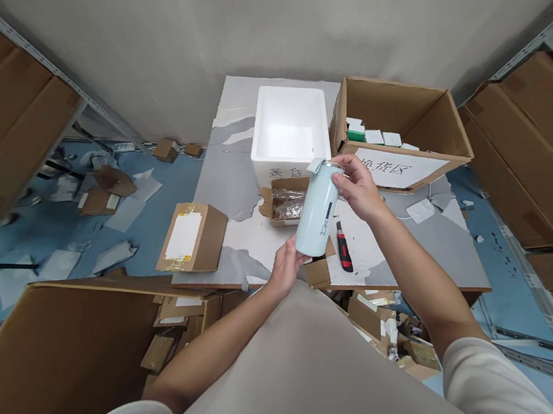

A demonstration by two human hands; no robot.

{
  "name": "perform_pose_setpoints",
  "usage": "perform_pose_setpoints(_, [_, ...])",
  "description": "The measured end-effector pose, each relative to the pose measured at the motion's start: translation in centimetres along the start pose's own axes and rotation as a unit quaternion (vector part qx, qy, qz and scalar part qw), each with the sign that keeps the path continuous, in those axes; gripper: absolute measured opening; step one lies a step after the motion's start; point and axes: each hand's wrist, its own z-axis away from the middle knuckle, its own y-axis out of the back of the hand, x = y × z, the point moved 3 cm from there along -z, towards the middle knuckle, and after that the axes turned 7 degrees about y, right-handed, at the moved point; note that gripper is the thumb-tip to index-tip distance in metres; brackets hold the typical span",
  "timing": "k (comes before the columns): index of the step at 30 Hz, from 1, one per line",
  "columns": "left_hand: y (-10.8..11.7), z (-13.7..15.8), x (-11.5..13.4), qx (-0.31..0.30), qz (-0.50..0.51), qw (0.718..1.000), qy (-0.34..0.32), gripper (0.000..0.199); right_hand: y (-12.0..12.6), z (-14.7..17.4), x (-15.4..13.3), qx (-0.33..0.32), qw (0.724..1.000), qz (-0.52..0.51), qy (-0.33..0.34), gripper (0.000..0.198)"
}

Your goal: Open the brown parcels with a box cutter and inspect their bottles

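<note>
A pale blue insulated bottle [315, 212] with dark lettering is held tilted above the table's front part. My left hand [286, 266] grips its base, and my right hand [358, 183] is closed around its top near the lid. Behind the bottle lies an opened small cardboard box [270, 206] with clear plastic wrap inside, partly hidden by the bottle. To the right of the bottle, a red and black utility knife [344, 247] rests on the table.
A white foam box [262, 151] and a large cardboard box [407, 100] holding several small cartons stand at the back of the table [212, 174]. A taped, labelled carton [210, 242] sits at the left. A big open box [74, 366] stands front left; scraps litter the blue floor.
</note>
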Motion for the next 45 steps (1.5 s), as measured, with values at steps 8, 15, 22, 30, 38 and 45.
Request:
perform_pose_setpoints(8, [-0.2,0.2,1.0,0.001,-0.024,0.999,-0.034,0.074,1.2,0.0,0.9,0.007,0.998,0.055,0.04,0.053])
perform_pose_setpoints(15, [-0.1,0.0,0.1,-0.01,-0.003,1.0,-0.003,0.075,1.5,0.1,0.0,-0.02,0.999,-0.007,0.034,0.051])
perform_pose_setpoints(22, [-0.2,0.0,0.8,0.009,-0.018,0.999,-0.024,0.083,2.0,0.1,1.4,0.02,0.998,0.004,0.057,0.048])
perform_pose_setpoints(30, [0.0,-0.6,0.8,-0.022,-0.021,1.0,-0.008,0.079,2.8,0.2,1.0,-0.044,0.997,0.048,0.032,0.057])
perform_pose_setpoints(38, [3.2,-2.2,-0.2,0.014,-0.434,0.896,-0.09,0.082,5.0,4.4,1.5,0.083,0.98,0.147,0.105,0.05])
perform_pose_setpoints(45, [2.1,-2.9,-1.4,-0.078,-0.695,0.694,-0.172,0.037,5.2,10.5,4.6,0.162,0.979,0.107,0.062,0.042])
